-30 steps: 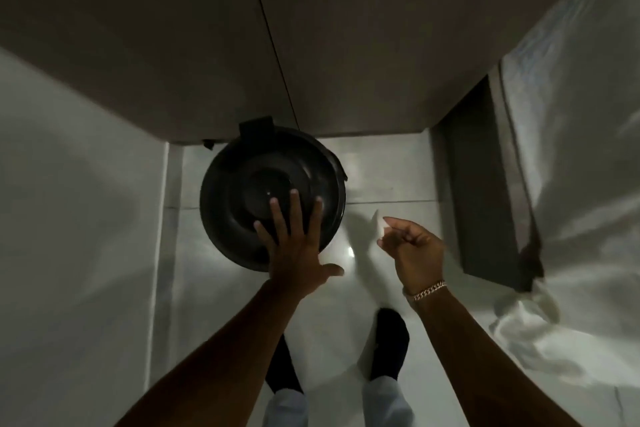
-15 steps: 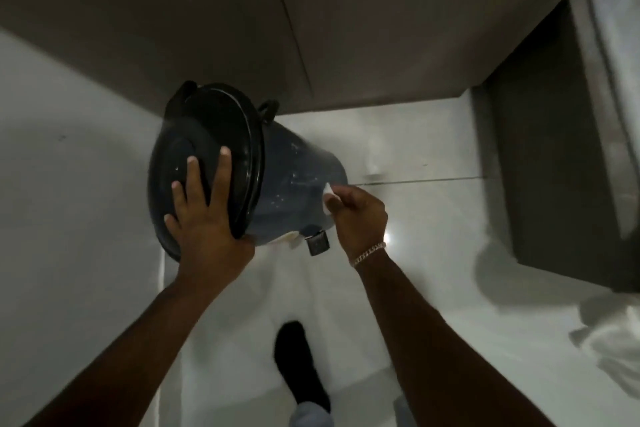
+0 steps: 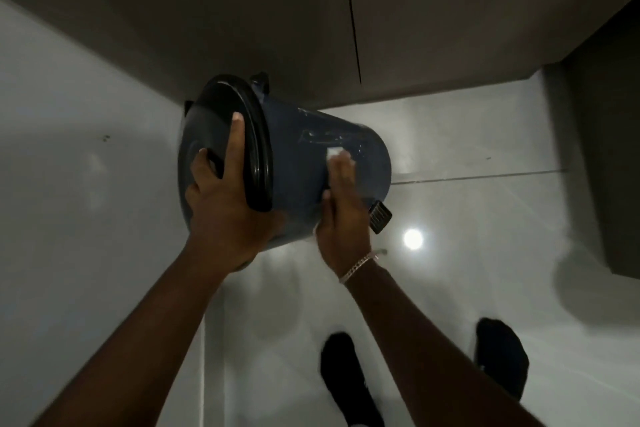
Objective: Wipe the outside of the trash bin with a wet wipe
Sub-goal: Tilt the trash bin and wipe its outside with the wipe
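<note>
A dark blue trash bin (image 3: 304,163) with a black lid (image 3: 207,135) is tipped toward the left, its side facing me, with wet streaks on it. My left hand (image 3: 225,204) grips the lid's rim and holds the bin tilted. My right hand (image 3: 343,204) lies flat on the bin's side and presses a white wet wipe (image 3: 334,153) against it; only the wipe's tip shows past my fingertips. The bin's foot pedal (image 3: 380,217) sticks out just right of my right hand.
Glossy white floor tiles (image 3: 467,211) reflect a ceiling light. Brown cabinet doors (image 3: 277,17) stand behind the bin, a white wall (image 3: 69,184) is on the left, a dark cabinet (image 3: 609,156) on the right. My feet in black socks (image 3: 343,371) are below.
The bin went from upright to tipped leftward under my left hand. My right hand moved from beside the bin onto its side with the wipe.
</note>
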